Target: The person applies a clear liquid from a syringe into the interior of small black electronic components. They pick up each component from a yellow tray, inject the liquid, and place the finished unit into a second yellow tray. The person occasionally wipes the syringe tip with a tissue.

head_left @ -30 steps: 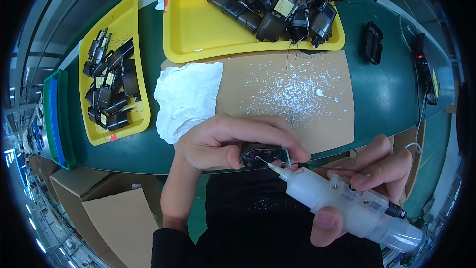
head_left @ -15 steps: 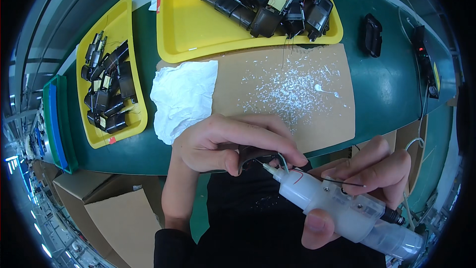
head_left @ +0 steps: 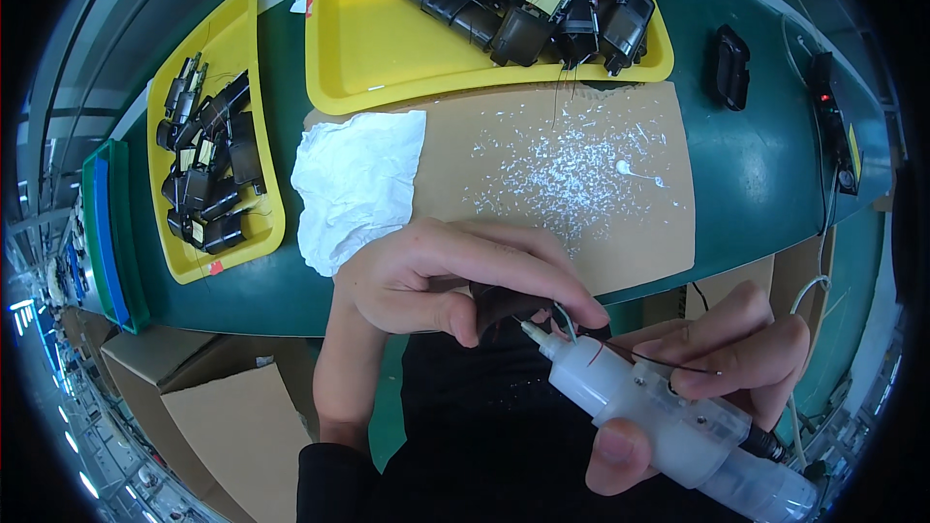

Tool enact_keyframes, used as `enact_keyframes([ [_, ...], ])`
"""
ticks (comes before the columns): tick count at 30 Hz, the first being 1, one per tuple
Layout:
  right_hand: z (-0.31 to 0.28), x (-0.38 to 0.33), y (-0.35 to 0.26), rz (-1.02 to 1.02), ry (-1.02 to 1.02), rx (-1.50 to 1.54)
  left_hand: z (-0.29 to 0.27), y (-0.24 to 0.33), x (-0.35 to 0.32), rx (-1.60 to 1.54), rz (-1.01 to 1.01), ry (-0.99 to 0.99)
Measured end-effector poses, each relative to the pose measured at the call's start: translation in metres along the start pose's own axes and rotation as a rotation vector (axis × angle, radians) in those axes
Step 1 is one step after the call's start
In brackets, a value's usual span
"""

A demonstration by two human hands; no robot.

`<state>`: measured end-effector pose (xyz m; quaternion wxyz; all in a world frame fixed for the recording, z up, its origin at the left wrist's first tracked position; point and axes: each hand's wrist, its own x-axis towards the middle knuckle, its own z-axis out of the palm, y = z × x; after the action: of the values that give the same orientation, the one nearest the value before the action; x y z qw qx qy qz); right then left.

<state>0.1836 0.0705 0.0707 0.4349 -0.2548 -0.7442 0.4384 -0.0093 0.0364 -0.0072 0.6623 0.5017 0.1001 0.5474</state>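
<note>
My left hand (head_left: 436, 266) is closed around a small dark plastic housing (head_left: 502, 304), gripping it between thumb and fingers; much of the housing is hidden by the hand. Thin wires trail from it toward the right. In my right hand (head_left: 741, 344) lies a translucent white glue dispenser (head_left: 668, 431), tilted with its narrow nozzle up and to the left. The thumb presses its lower side and the fingers curl over the top. The nozzle tip is right at the housing's open side; whether it touches cannot be told.
A cardboard sheet (head_left: 446, 155) bears white scraps (head_left: 572, 174) and a crumpled white cloth or paper (head_left: 358, 184). Behind is a yellow tray (head_left: 339, 48) of black housings; a smaller yellow tray (head_left: 266, 223) stands left. A black case (head_left: 729, 68) lies far right.
The housing has tipped a little in my left hand. The dispenser has shifted slightly right and downward, its nozzle staying by the housing. Both hands keep their hold.
</note>
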Motion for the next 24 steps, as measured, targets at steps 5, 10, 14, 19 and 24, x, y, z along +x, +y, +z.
enact_keyframes([
  [5, 0.003, 0.003, -0.009, 0.070, -0.021, 0.008, 0.010, -0.005, 0.000, 0.029, 0.051, 0.162],
  [10, -0.007, 0.012, -0.001, -0.021, -0.150, -0.024, 0.008, -0.003, -0.001, -0.030, 0.003, 0.160],
  [14, -0.002, 0.009, -0.006, 0.069, -0.106, -0.024, 0.011, -0.002, -0.002, -0.044, -0.007, 0.181],
  [19, -0.012, 0.011, -0.004, 0.059, -0.185, -0.074, 0.011, -0.003, -0.003, -0.048, -0.012, 0.180],
  [24, -0.008, 0.008, -0.003, 0.067, -0.107, -0.055, 0.010, -0.004, -0.003, -0.064, -0.003, 0.164],
])
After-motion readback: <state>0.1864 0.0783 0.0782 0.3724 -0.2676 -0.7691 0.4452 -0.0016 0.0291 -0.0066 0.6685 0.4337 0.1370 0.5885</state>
